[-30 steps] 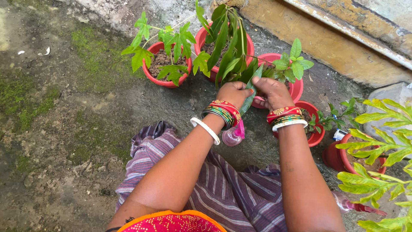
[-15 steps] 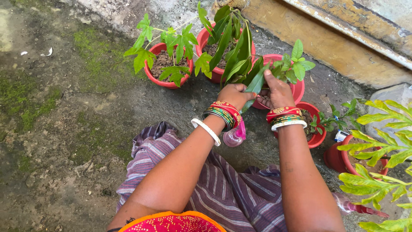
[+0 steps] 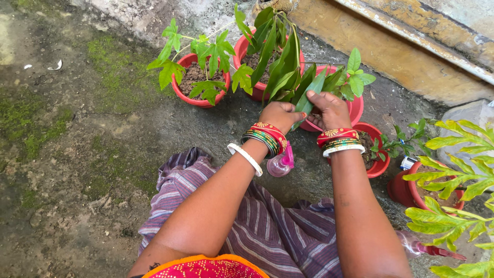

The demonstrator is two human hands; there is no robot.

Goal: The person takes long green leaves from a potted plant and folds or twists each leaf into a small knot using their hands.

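Head view: the left hand [image 3: 279, 115] is curled into a loose fist around the lower part of a long green leaf [image 3: 307, 95], its fingers closed on it. The right hand [image 3: 329, 109] lies just beside it, thumb and fingers pinching the same leaf a little higher up, so both hands hold the one blade between them. The leaf rises from the leafy plant in the middle red pot [image 3: 260, 90], which stands on the concrete ground [image 3: 92, 154] near the base of the wall [image 3: 391, 51]. A pink-topped spray bottle [image 3: 280, 163] shows just under the left wrist, beside the stacked bangles [image 3: 265, 136]; whether the hand holds it cannot be told. To the left of the middle pot stands a red pot with a lobed-leaf seedling [image 3: 198, 77]. Behind the right hand is another red pot [image 3: 355, 105] with a small broad-leaved plant, and near the right wrist a smaller red pot [image 3: 378, 162]. A dark red pot [image 3: 404, 188] sits by the right edge under pale green fronds. A striped purple cloth [image 3: 257, 226] covers the lap.
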